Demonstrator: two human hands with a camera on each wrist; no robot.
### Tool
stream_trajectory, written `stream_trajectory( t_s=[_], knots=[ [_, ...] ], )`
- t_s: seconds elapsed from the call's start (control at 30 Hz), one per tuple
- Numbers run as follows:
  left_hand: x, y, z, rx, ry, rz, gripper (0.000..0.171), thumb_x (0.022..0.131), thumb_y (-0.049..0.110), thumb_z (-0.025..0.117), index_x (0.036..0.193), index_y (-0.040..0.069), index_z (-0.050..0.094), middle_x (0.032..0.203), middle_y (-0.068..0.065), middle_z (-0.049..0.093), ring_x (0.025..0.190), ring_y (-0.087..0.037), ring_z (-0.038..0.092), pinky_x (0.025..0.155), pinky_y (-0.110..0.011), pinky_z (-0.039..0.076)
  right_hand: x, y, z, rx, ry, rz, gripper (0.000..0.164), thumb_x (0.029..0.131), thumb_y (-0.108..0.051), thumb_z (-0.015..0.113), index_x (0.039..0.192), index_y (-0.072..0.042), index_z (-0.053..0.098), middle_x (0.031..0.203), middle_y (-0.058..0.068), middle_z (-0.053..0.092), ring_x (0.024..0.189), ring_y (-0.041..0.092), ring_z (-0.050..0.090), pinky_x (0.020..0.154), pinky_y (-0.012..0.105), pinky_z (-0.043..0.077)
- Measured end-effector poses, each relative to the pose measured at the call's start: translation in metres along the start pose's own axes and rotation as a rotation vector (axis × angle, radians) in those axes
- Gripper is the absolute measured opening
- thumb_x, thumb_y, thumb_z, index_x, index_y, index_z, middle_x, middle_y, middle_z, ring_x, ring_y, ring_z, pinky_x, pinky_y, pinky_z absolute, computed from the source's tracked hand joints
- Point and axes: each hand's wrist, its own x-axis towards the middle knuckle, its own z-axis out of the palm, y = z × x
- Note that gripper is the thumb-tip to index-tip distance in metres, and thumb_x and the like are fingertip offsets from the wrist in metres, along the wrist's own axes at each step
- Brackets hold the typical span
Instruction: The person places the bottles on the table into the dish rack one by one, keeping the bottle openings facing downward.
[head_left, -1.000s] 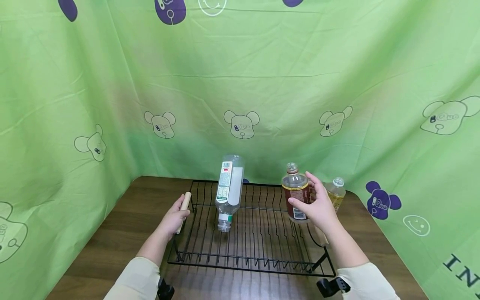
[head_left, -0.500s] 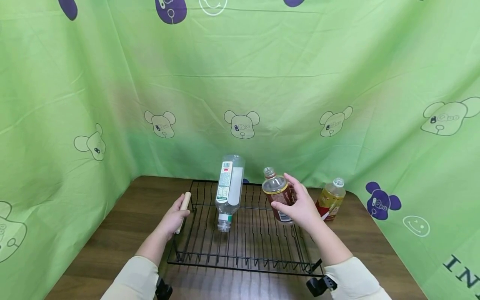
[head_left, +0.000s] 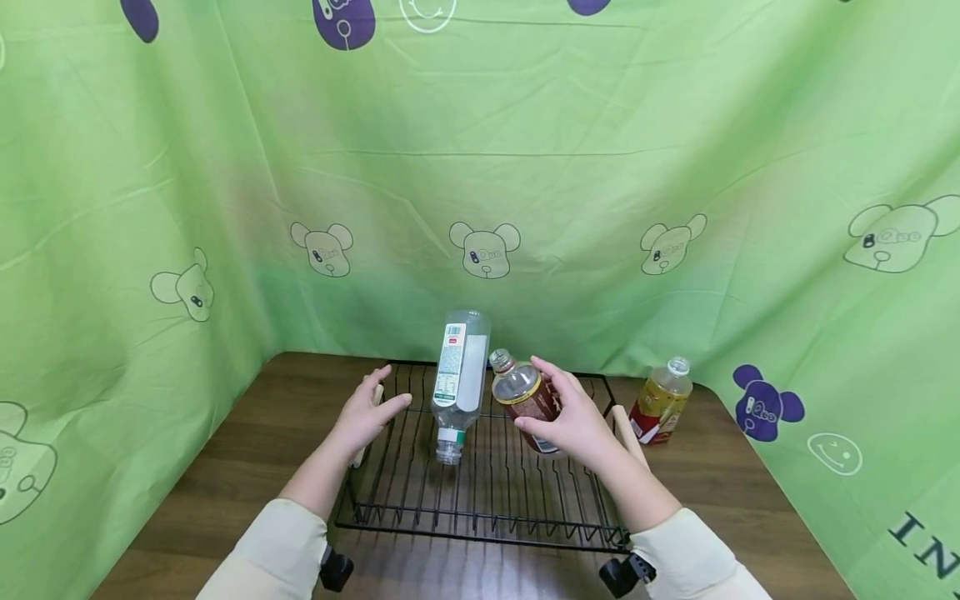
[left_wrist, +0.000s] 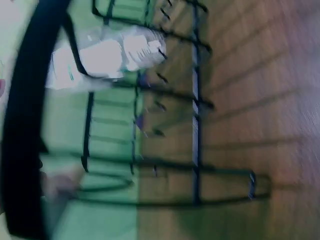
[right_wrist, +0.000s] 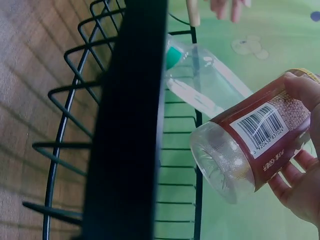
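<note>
My right hand grips an uncapped clear plastic bottle with a dark red label above the black wire rack. The bottle tilts with its neck to the left; its barcode and base face the right wrist view. A clear bottle with a white label lies neck down on the rack, just left of it. My left hand hovers by the rack's left wooden handle, thumb and fingers spread, holding nothing. In the left wrist view the clear bottle is blurred behind the wires.
A bottle with a yellow and red label stands upright on the wooden table, right of the rack. The rack's right wooden handle is partly behind my right forearm. A green printed cloth hangs behind and along the sides.
My right hand has carried the red-labelled bottle left across the rack, tilting it more. The left hand has let go of the wooden handle and spread its fingers.
</note>
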Motion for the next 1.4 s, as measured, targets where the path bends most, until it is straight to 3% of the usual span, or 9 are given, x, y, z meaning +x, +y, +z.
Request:
stream_trajectory(
  t_s=[0.23, 0.47, 0.7, 0.87, 1.17, 1.4],
  knots=[
    [-0.003, 0.029, 0.024, -0.045, -0.057, 0.113, 0.07, 0.091, 0.026, 0.066, 0.151, 0.008, 0.035, 0.16, -0.018, 0.027, 0.148, -0.043, 0.018, 0.115, -0.064, 0.024, 0.0, -0.009, 0.012, -0.076, -0.022, -0.065, 0.087, 0.077, -0.026, 0.083, 0.151, -0.023, 0.037, 0.141, 0.02, 0.046, 0.121, 0.038, 0.054, 0.093, 0.053, 0.052],
    [-0.005, 0.048, 0.045, -0.157, -0.189, 0.124, 0.074, 0.09, 0.02, 0.068, 0.152, 0.005, 0.031, 0.141, -0.025, 0.05, 0.123, -0.039, 0.055, 0.101, -0.05, 0.048, -0.003, -0.016, 0.021, -0.122, -0.057, -0.133, 0.087, 0.075, -0.026, 0.085, 0.149, -0.025, 0.04, 0.134, 0.014, 0.053, 0.113, 0.031, 0.057, 0.086, 0.044, 0.055],
    [-0.004, 0.053, 0.058, -0.224, -0.269, 0.137, 0.075, 0.089, 0.02, 0.07, 0.152, 0.005, 0.031, 0.146, -0.024, 0.047, 0.128, -0.037, 0.053, 0.102, -0.045, 0.049, -0.003, -0.017, 0.027, -0.177, -0.085, -0.192, 0.084, 0.073, -0.026, 0.085, 0.147, -0.02, 0.044, 0.131, 0.012, 0.056, 0.109, 0.026, 0.057, 0.085, 0.041, 0.052],
    [-0.005, 0.053, 0.06, -0.21, -0.246, 0.147, 0.073, 0.087, 0.016, 0.072, 0.149, 0.004, 0.036, 0.149, -0.026, 0.043, 0.125, -0.038, 0.056, 0.1, -0.046, 0.051, -0.003, -0.02, 0.028, -0.222, -0.112, -0.219, 0.084, 0.073, -0.029, 0.085, 0.147, -0.019, 0.045, 0.128, 0.012, 0.058, 0.109, 0.025, 0.057, 0.085, 0.041, 0.051],
    [-0.006, 0.05, 0.061, -0.153, -0.268, 0.158, 0.056, 0.081, 0.013, 0.078, 0.131, 0.001, 0.053, 0.121, -0.023, 0.062, 0.1, -0.022, 0.064, 0.084, -0.036, 0.057, -0.006, -0.024, 0.03, -0.265, -0.141, -0.23, 0.083, 0.071, -0.029, 0.085, 0.145, -0.023, 0.047, 0.125, 0.009, 0.059, 0.107, 0.023, 0.057, 0.083, 0.04, 0.052],
    [-0.005, 0.046, 0.062, -0.167, -0.307, 0.167, 0.054, 0.081, 0.013, 0.078, 0.128, -0.001, 0.055, 0.122, -0.025, 0.062, 0.1, -0.022, 0.064, 0.084, -0.035, 0.057, -0.007, -0.025, 0.027, -0.272, -0.17, -0.238, 0.084, 0.072, -0.029, 0.086, 0.146, -0.023, 0.046, 0.126, 0.009, 0.058, 0.109, 0.025, 0.057, 0.085, 0.042, 0.052]
  ],
)
